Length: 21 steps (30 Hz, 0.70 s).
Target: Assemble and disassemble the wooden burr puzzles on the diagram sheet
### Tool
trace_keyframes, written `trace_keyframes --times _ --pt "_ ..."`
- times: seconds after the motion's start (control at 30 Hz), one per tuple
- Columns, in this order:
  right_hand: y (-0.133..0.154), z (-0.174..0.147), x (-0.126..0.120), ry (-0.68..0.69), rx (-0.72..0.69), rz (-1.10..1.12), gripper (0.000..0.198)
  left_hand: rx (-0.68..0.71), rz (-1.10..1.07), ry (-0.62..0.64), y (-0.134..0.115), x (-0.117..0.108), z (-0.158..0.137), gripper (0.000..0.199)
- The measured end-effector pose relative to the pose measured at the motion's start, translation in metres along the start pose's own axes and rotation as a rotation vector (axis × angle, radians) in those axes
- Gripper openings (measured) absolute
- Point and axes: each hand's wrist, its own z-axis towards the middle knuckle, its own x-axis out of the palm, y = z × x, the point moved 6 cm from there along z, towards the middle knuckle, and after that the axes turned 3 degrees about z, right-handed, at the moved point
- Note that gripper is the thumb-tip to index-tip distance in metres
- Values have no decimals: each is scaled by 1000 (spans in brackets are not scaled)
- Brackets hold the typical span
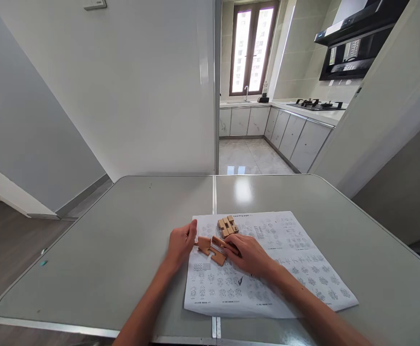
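Note:
Over a printed paper sheet (267, 283), my right hand (248, 252) is closed on a notched wooden puzzle piece (220, 241), its fingers covering the near end. My left hand (182, 244) is curled closed at the sheet's left edge, thumb on top; what it may hold is hidden. Just right of its fingers is a wooden piece (204, 244), touching or almost touching them. A flat notched wooden piece (218, 257) lies between the hands. Behind the right fingers sits a group of lighter wooden blocks (227, 225), fitted or lying close together.
The sheet lies on a grey table (123, 230) with a metal seam (214, 192) down its middle. A small green bit (44, 263) is near the left edge. Beyond the table are a white wall (159, 96) and a kitchen with a gas hob (318, 104).

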Motion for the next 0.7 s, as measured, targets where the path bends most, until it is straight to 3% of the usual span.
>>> trace_keyframes --times 0.13,0.27,0.47,0.7 --pt "-6 0 -4 -64 122 150 17 -121 -148 -7 3 3 3 64" --pt "-13 0 -2 -96 194 342 23 -237 -516 130 -1 14 2 56" --pt "-28 1 4 -174 270 619 35 -192 -761 356 -20 28 -3 54" --pt "-28 3 6 -145 320 885 44 -169 -727 531 -34 32 -15 45"
